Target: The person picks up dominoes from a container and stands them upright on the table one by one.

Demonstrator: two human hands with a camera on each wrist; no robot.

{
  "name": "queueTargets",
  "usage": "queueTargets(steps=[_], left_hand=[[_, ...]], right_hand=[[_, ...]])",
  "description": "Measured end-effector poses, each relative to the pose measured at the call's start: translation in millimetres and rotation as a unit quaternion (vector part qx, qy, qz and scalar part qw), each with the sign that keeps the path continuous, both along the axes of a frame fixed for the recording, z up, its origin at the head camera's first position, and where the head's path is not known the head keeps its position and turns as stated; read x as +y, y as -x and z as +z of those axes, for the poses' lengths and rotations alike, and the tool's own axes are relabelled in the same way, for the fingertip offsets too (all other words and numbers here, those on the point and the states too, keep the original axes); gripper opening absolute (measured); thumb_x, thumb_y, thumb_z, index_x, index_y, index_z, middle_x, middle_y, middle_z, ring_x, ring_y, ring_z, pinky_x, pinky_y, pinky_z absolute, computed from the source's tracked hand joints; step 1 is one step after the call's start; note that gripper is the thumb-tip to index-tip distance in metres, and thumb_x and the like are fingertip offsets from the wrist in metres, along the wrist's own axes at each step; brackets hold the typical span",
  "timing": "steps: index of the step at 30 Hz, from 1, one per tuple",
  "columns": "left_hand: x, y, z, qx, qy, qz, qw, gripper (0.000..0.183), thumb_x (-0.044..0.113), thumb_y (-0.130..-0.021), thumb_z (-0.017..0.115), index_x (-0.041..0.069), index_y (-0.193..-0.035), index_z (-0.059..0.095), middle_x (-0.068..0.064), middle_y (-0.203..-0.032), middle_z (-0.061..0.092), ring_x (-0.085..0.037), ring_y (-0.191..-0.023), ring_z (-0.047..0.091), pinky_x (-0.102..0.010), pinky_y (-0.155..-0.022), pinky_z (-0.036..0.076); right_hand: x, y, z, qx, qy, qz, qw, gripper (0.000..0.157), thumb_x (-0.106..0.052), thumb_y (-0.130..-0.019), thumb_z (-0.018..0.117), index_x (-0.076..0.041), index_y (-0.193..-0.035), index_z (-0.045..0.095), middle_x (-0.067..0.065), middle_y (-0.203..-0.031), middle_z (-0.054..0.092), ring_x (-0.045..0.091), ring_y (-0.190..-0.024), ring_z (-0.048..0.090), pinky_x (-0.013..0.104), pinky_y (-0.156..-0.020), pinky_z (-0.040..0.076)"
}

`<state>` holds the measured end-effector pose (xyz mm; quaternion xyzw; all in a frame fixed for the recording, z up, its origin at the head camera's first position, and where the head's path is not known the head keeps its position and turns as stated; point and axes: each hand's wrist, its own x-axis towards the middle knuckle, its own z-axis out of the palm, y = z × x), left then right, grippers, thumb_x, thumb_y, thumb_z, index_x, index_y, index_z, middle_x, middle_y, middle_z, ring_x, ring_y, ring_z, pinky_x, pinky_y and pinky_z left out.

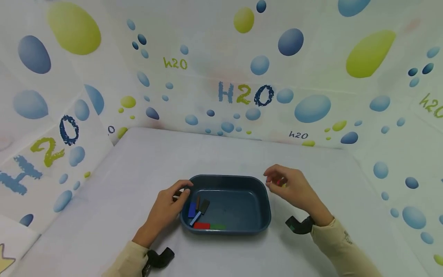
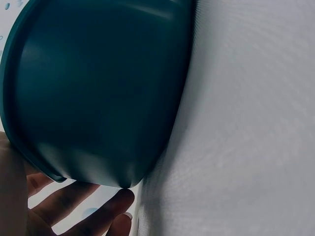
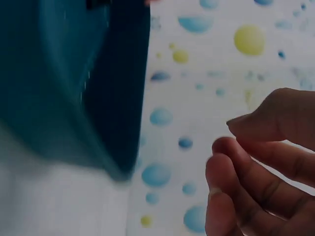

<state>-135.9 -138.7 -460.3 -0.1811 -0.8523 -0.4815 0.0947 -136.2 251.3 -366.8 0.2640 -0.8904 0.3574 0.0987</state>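
A dark blue-green plastic tub (image 1: 225, 233) stands on the white table. Along its left side and front wall lie small flat blocks: a dark blue block (image 1: 192, 210), a black block (image 1: 205, 206), a light blue block (image 1: 195, 219), a red block (image 1: 202, 226), a green block (image 1: 217, 227) and a brown one. My left hand (image 1: 169, 206) holds the tub's left rim; in the left wrist view its fingers (image 2: 106, 211) lie against the outer wall. Beyond the right rim, my right hand (image 1: 290, 187) is raised with curled fingers, and small red and yellow pieces (image 1: 282, 182) show between them, partly hidden.
White cloth (image 1: 138, 161) covers the table. Printed sheets (image 1: 207, 57) with drops and H2O lettering rise behind it and at both sides. A black wrist camera (image 1: 300, 225) sits at the right cuff, another (image 1: 162, 257) at the left.
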Motion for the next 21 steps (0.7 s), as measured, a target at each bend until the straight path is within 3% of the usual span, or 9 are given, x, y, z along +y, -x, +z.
queueTargets(steps=[4,7,12,17,21], left_hand=[[-0.5,1.7,1.9,0.005,0.002,-0.004,1.0,0.021,0.019,-0.107,0.062,0.018,-0.127,0.068,-0.006,-0.121,0.072,-0.019,-0.092,0.074,-0.038,-0.074,0.059],[-0.2,1.5,1.4,0.003,0.001,-0.004,1.0,0.021,0.018,-0.107,0.062,0.017,-0.127,0.068,-0.006,-0.122,0.072,-0.02,-0.093,0.074,-0.039,-0.075,0.059],[0.5,-1.7,0.2,0.001,-0.004,0.001,1.0,0.02,0.016,-0.107,0.062,0.016,-0.126,0.069,-0.007,-0.123,0.072,-0.022,-0.094,0.074,-0.038,-0.075,0.059],[0.4,-3.2,1.0,0.003,-0.008,0.004,1.0,0.02,0.017,-0.107,0.062,0.017,-0.125,0.069,-0.007,-0.122,0.072,-0.021,-0.092,0.074,-0.036,-0.073,0.058],[2.0,-1.1,2.6,0.006,-0.009,-0.002,0.9999,0.02,0.018,-0.107,0.062,0.017,-0.125,0.069,-0.007,-0.123,0.072,-0.021,-0.092,0.074,-0.036,-0.072,0.058]], right_hand=[[-26.6,-4.8,4.3,-0.007,-0.008,0.09,0.996,0.026,-0.001,-0.091,0.078,-0.011,-0.113,0.071,-0.007,-0.094,0.069,0.007,-0.082,0.065,0.031,-0.067,0.056],[-39.5,-5.9,6.1,-0.036,-0.013,0.131,0.991,0.024,-0.005,-0.094,0.077,-0.012,-0.116,0.07,-0.002,-0.098,0.071,0.007,-0.085,0.064,0.032,-0.069,0.056],[-53.9,-5.1,13.9,-0.074,-0.017,0.179,0.981,0.021,-0.008,-0.097,0.074,-0.013,-0.117,0.07,-0.002,-0.099,0.071,0.006,-0.086,0.065,0.03,-0.072,0.057],[-70.4,1.7,22.1,-0.064,-0.015,0.215,0.974,0.021,-0.004,-0.095,0.074,-0.013,-0.114,0.07,-0.009,-0.095,0.068,0.006,-0.082,0.063,0.029,-0.07,0.057],[-84.3,8.8,22.8,-0.068,-0.024,0.235,0.969,0.02,-0.004,-0.095,0.073,-0.01,-0.114,0.07,-0.006,-0.095,0.068,0.005,-0.082,0.063,0.027,-0.071,0.057]])
